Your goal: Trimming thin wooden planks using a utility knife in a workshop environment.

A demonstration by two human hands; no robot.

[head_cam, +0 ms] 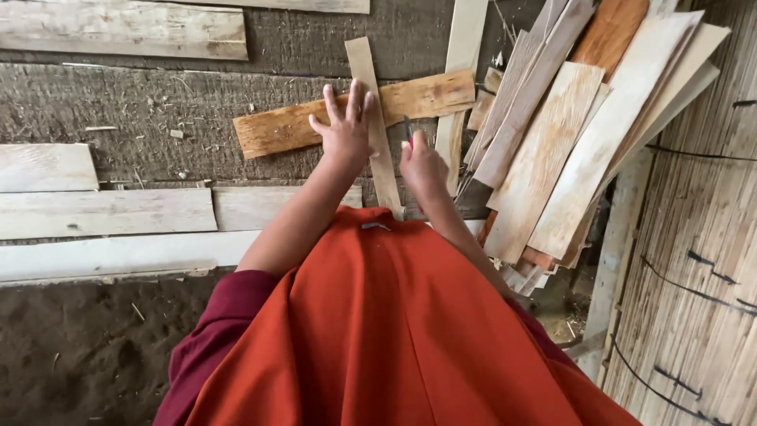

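My left hand (345, 126) lies flat with fingers spread on a narrow pale wooden slat (377, 126) that runs away from me. That slat crosses over a wider, rougher plank (284, 126) lying sideways on the ground. My right hand (422, 164) is closed around a thin red marking tool (408, 134), a pencil or pen, whose tip sits beside the slat's right edge. An orange garment (378, 331) and dark red sleeve fill the lower view.
A leaning stack of thin pale boards (568, 134) stands at the right. Beyond it is a woven bamboo wall (702, 260). Long pale planks (102, 213) lie at the left, another plank (118, 28) at the top left. The ground is coarse dark matting and dirt.
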